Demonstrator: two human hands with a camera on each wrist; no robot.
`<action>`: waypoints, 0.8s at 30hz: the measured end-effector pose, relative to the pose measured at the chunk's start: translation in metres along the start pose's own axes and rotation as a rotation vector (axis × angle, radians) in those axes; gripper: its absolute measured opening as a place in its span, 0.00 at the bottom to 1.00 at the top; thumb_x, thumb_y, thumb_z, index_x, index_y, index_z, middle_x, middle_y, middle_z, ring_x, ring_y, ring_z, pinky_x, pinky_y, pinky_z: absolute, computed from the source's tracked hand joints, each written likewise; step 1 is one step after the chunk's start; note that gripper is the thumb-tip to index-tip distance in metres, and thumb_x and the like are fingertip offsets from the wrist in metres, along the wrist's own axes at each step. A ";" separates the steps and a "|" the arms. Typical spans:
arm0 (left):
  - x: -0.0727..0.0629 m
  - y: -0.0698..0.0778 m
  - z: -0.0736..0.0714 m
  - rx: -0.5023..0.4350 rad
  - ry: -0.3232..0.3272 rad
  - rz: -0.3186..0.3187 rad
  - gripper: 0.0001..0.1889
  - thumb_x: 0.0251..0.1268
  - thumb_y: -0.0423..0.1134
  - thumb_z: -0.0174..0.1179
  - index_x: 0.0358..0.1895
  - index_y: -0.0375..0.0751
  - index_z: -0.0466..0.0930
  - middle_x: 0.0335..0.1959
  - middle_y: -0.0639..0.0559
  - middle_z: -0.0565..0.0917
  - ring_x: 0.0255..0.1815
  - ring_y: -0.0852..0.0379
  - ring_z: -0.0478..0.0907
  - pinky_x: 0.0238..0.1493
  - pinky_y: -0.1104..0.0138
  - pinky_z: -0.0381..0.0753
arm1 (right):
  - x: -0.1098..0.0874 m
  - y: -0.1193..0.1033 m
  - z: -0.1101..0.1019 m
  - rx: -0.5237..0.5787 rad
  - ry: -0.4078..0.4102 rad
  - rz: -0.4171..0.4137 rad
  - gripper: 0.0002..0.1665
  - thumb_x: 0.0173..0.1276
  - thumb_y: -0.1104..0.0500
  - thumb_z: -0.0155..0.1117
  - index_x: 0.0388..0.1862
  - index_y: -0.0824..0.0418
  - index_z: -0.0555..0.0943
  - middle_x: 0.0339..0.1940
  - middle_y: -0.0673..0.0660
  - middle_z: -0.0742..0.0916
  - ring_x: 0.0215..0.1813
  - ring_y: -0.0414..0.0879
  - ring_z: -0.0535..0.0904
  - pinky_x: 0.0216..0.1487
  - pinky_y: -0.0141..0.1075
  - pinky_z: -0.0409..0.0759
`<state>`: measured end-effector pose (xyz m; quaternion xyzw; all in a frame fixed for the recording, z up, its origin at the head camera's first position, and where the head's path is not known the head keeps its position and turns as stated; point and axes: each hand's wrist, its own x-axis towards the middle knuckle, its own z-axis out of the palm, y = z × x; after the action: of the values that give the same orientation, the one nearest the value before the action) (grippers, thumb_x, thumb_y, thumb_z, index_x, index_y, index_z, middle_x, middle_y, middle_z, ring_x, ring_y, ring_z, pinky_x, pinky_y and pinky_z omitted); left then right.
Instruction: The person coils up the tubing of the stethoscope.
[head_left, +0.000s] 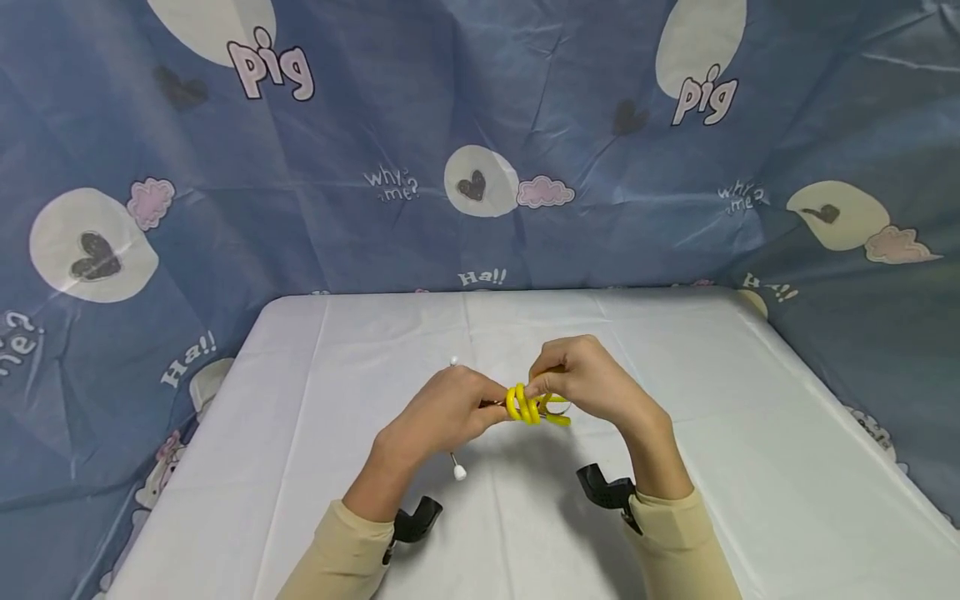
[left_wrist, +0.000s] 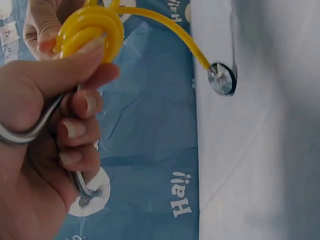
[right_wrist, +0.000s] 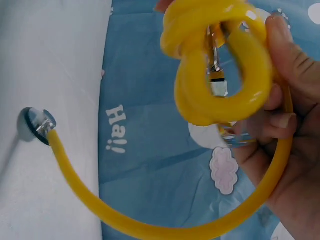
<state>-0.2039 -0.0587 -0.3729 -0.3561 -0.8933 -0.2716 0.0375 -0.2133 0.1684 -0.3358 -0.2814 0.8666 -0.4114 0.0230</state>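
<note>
A stethoscope (head_left: 512, 403) with its yellow tubing coiled is held above a white-covered table (head_left: 352, 350).
Beyond the beige sleeves (head_left: 678, 542) and black wrist devices (head_left: 417, 518), the left hand (head_left: 446, 408) grips the metal ear tubes (left_wrist: 22, 137), its thumb against the coil; white ear tips (head_left: 460, 472) stick out on either side. The right hand (head_left: 588, 379) pinches the yellow tubing, and the round metal chest piece (left_wrist: 220, 79) ends a free length of it. Behind the table, blue fabric (head_left: 360, 250) reads "Ha!!", higher up "why me?", and "pig" at the top.
</note>
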 end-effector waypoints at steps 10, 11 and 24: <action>-0.001 0.010 -0.004 -0.150 0.054 0.165 0.04 0.66 0.46 0.65 0.33 0.60 0.88 0.15 0.69 0.71 0.17 0.71 0.61 0.22 0.76 0.60 | -0.002 0.013 -0.010 0.204 -0.027 0.076 0.13 0.53 0.52 0.79 0.25 0.55 0.83 0.25 0.53 0.82 0.30 0.46 0.77 0.34 0.39 0.80; -0.001 0.011 -0.004 -0.171 0.057 0.177 0.04 0.66 0.45 0.66 0.33 0.60 0.88 0.16 0.69 0.72 0.17 0.71 0.61 0.22 0.76 0.61 | -0.002 0.015 -0.011 0.223 -0.046 0.059 0.12 0.55 0.52 0.78 0.25 0.56 0.83 0.24 0.53 0.81 0.30 0.45 0.76 0.34 0.38 0.80; 0.000 0.021 -0.004 -0.315 0.067 0.258 0.05 0.67 0.39 0.65 0.38 0.54 0.90 0.27 0.64 0.87 0.19 0.71 0.67 0.24 0.76 0.69 | 0.002 0.036 -0.005 0.657 -0.190 -0.124 0.07 0.69 0.63 0.61 0.31 0.57 0.83 0.26 0.46 0.82 0.27 0.36 0.74 0.30 0.28 0.74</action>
<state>-0.1912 -0.0481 -0.3601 -0.4599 -0.7850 -0.4126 0.0455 -0.2333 0.1890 -0.3584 -0.3481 0.6631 -0.6410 0.1679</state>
